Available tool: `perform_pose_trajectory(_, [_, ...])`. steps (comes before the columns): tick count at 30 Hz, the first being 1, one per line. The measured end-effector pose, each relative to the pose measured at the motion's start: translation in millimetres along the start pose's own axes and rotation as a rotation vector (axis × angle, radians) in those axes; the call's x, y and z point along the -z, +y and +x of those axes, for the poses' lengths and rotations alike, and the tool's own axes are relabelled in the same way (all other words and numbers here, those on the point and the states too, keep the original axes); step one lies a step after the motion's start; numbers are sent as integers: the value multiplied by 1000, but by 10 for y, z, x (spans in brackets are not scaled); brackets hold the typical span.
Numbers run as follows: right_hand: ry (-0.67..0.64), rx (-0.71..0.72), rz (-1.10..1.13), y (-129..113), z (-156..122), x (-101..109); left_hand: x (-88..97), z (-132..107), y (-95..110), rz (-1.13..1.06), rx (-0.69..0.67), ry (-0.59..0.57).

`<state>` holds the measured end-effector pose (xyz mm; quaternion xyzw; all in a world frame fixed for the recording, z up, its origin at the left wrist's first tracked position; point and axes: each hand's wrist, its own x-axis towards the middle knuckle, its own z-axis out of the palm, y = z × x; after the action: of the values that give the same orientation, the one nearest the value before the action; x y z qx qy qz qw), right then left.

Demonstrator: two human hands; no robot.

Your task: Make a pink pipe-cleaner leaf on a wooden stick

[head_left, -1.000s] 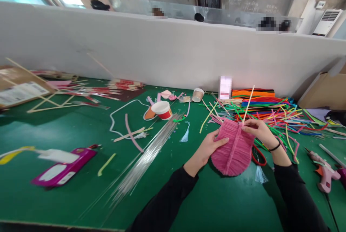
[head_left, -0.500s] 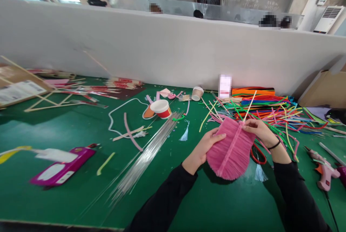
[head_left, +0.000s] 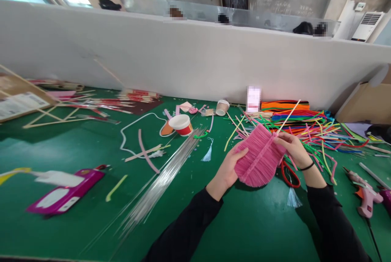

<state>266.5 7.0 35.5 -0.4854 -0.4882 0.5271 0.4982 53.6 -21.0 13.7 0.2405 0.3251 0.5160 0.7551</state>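
A pink fuzzy fan (head_left: 259, 160), with a raised pink rib down its middle and a pale stick (head_left: 289, 114) coming out of its top, is held above the table. My left hand (head_left: 227, 170) grips its left edge, thumb on the front and the other fingers hidden behind. At the base of the stick, my right hand (head_left: 293, 148) pinches the fan's upper end between thumb and fingers. Just beyond the hands lies a heap of coloured pipe cleaners (head_left: 317, 132). Below the right wrist are a red loop (head_left: 290, 174) and a light blue tassel (head_left: 294, 198).
A pink glue gun (head_left: 365, 193) lies at the right. Thin metal wires (head_left: 168, 184), a paper cup (head_left: 181, 125) and another tassel (head_left: 207, 150) are left of the hands. Farther left lies a purple device (head_left: 69, 191). A white partition (head_left: 183, 58) bounds the green table (head_left: 244, 229).
The fan has risen slightly and tilted, its stick leaning farther right. Both hands keep their hold on it.
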Motion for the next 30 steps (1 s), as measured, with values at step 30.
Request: perform_pose_trajectory(30, [-191,562,-730,-384,-408,-356,-3,-182,283,600,-492,-115])
